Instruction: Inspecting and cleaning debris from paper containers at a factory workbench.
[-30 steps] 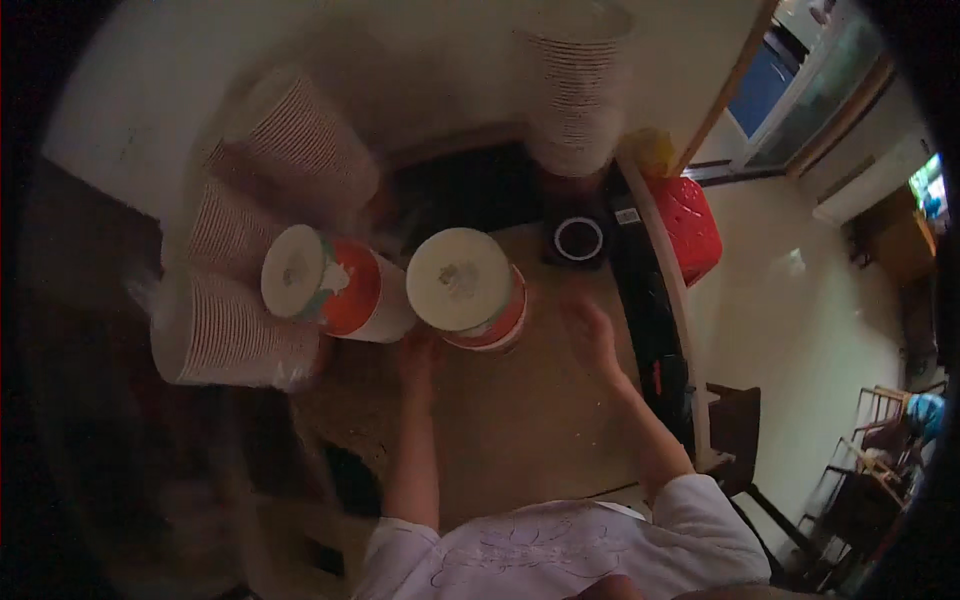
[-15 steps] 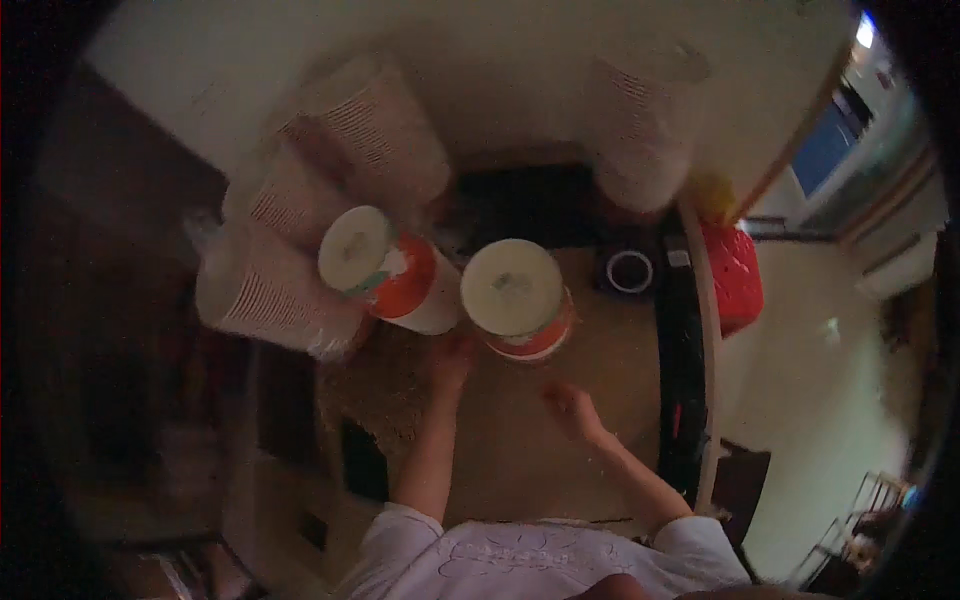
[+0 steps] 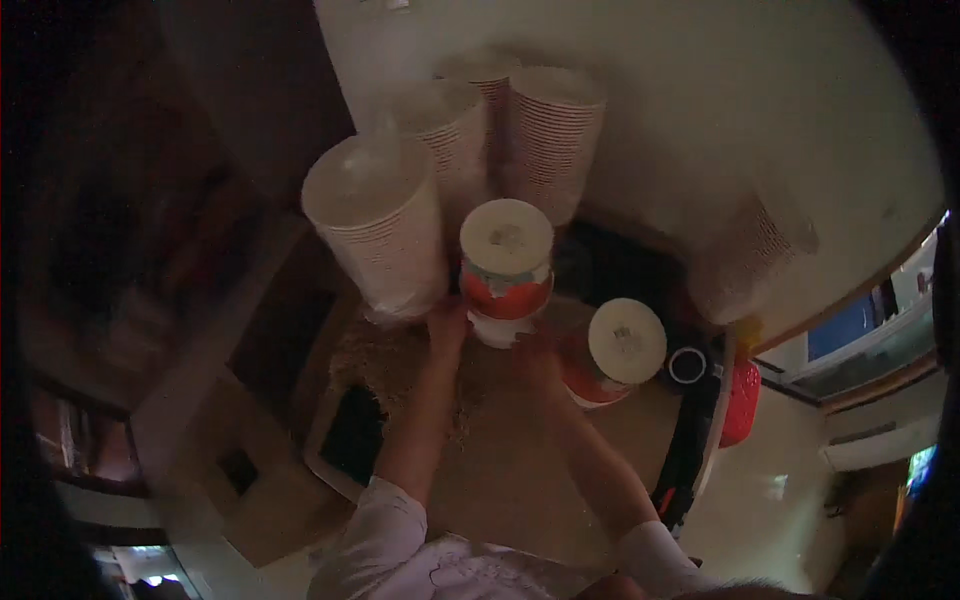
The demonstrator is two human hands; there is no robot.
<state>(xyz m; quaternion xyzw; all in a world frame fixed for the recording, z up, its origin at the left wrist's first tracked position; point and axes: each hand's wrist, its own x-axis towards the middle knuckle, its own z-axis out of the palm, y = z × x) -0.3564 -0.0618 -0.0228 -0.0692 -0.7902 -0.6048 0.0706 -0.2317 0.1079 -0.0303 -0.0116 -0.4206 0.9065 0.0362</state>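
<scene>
In front of me stands a round white tub (image 3: 507, 322) with an orange band and a pale lid. My left hand (image 3: 448, 325) is against the lower left of this tub, its fingers closed round the side. On the lower right, my right hand (image 3: 536, 352) grips the same tub. Dim light and the tub's side partly hide both sets of fingers. A second, similar tub (image 3: 627, 342) with a pale lid stands to the right, just beyond my right hand, and my wrist overlaps its lower left.
Tall stacks of nested white cups (image 3: 375, 215) in clear wrapping stand at the back left against the wall. Another wrapped stack (image 3: 750, 250) stands at the back right. A dark round object with a white ring (image 3: 687, 366) and a red container (image 3: 739, 403) are at the right edge.
The view has turned left, so the tubs and stacks appear farther right. My right hand has gone from in front of the right tub to the left tub's side.
</scene>
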